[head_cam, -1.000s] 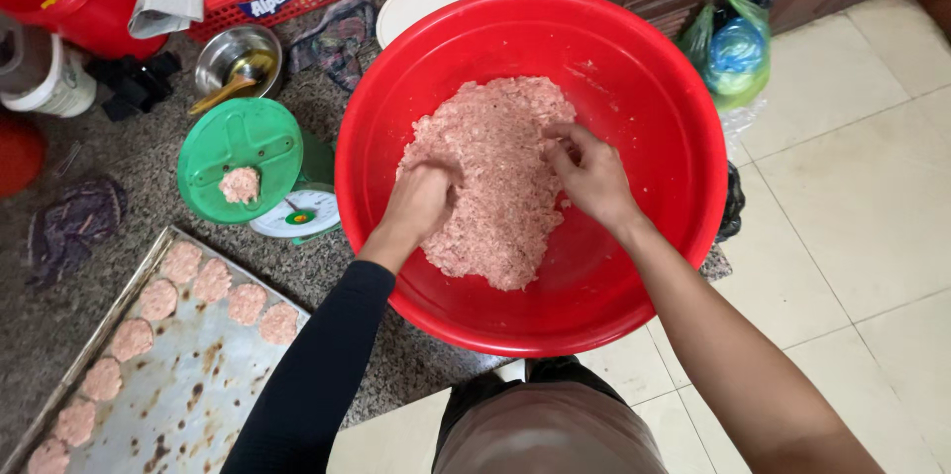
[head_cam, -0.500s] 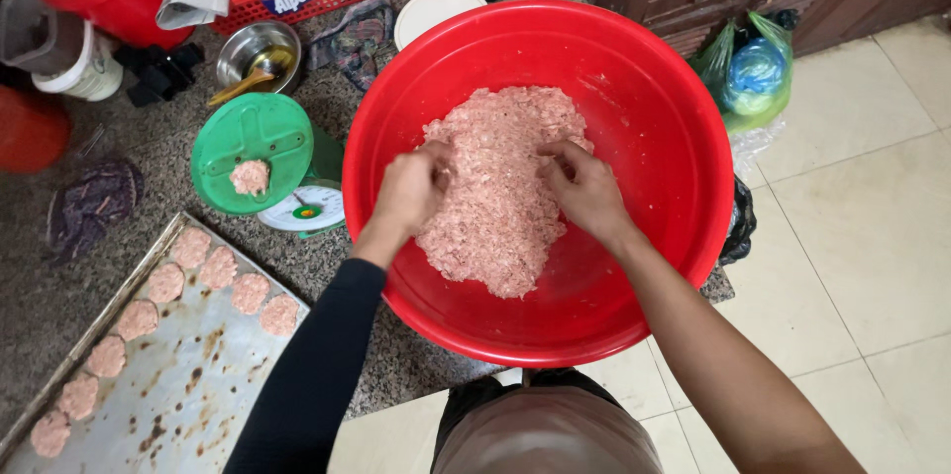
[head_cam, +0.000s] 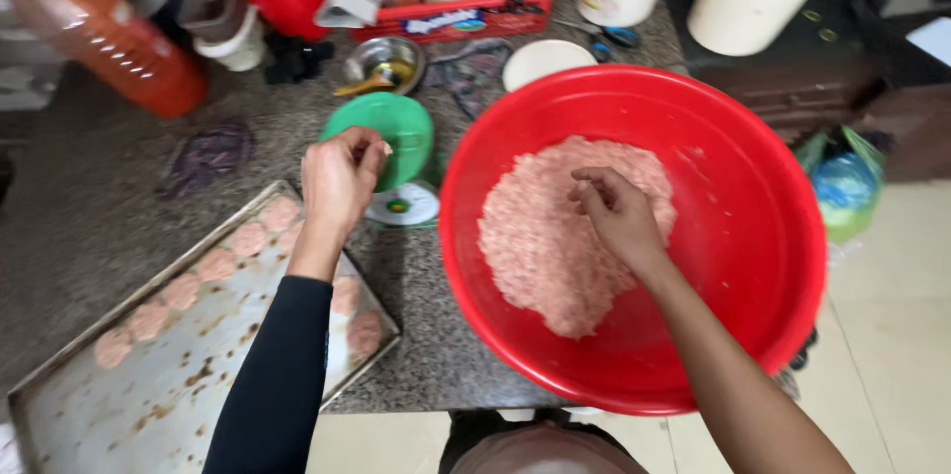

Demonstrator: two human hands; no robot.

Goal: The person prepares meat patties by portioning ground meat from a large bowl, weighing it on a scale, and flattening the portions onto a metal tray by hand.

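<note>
Fingers of left hand (head_cam: 340, 175) pinched narrow on a small bit of mince, over green scale (head_cam: 388, 137) just left of red basin (head_cam: 634, 236). Right hand (head_cam: 616, 216) fingers curled, tips touching minced meat (head_cam: 565, 236) inside basin. Baking tray (head_cam: 129, 375), further left on bench (head_cam: 119, 207), abt ten patties (head_cam: 218, 264) along two edges; rest bare, lots of mince left.

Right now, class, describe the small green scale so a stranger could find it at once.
Start at the big red basin of minced meat on the stone counter. Just left of it, under the raised left hand, sits the small kitchen scale. Its round green platform above a white dial sets it apart from the flat metal tray of patties.
</note>
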